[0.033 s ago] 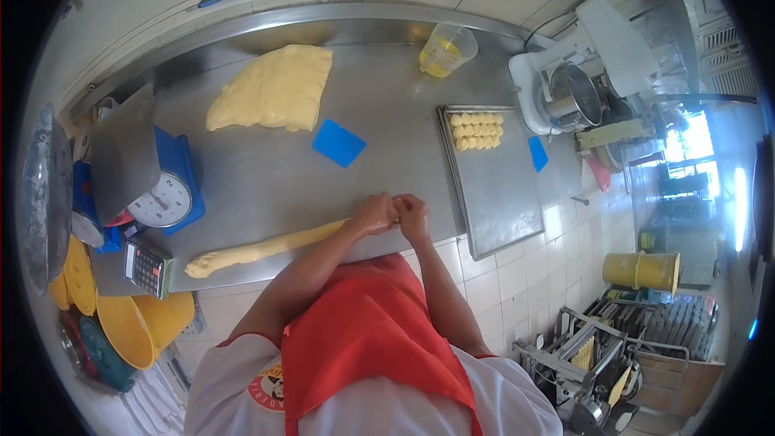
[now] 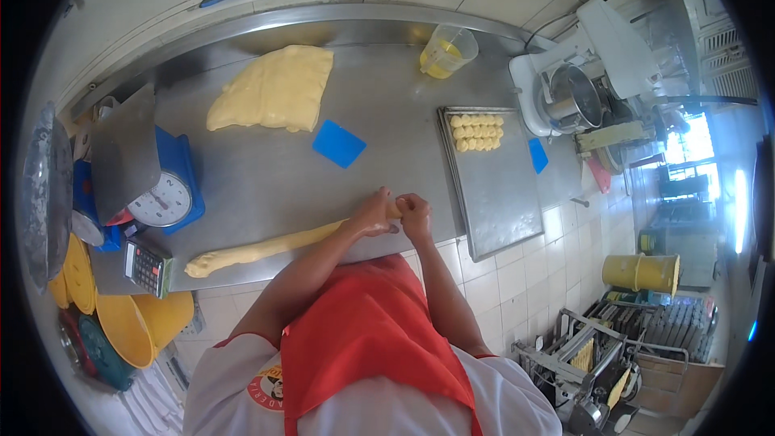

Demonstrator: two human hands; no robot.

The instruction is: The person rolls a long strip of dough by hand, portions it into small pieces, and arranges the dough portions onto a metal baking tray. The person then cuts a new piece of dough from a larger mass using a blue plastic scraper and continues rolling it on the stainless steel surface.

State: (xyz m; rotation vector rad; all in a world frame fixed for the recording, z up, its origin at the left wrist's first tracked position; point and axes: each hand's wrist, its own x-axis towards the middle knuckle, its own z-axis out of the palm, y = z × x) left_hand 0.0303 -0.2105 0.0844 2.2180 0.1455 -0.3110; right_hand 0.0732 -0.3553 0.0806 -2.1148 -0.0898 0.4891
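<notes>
A long pale rope of dough (image 2: 274,253) runs along the front edge of the steel table, thicker at its left end. Its right end sits between my two hands. My left hand (image 2: 373,214) curls around the rope close to that end, with thumb and a finger a little apart on either side of it. Against the tip, my right hand (image 2: 416,214) has its fingers bent and closed on the dough. Beyond the hands lies a flat blue dough scraper (image 2: 339,144). Farther back rests a big folded slab of yellow dough (image 2: 278,89).
A metal tray (image 2: 504,202) to the right holds rows of small dough pieces (image 2: 477,132), with another blue scraper (image 2: 538,155) beside it. Behind are a measuring jug (image 2: 446,52) of yellow liquid and a stand mixer (image 2: 557,89). Left stand a dial scale (image 2: 165,194) and a calculator (image 2: 148,268).
My left hand has loosened slightly, its finger and thumb spreading apart around the dough. The right hand has barely shifted, and the rope lies where it was.
</notes>
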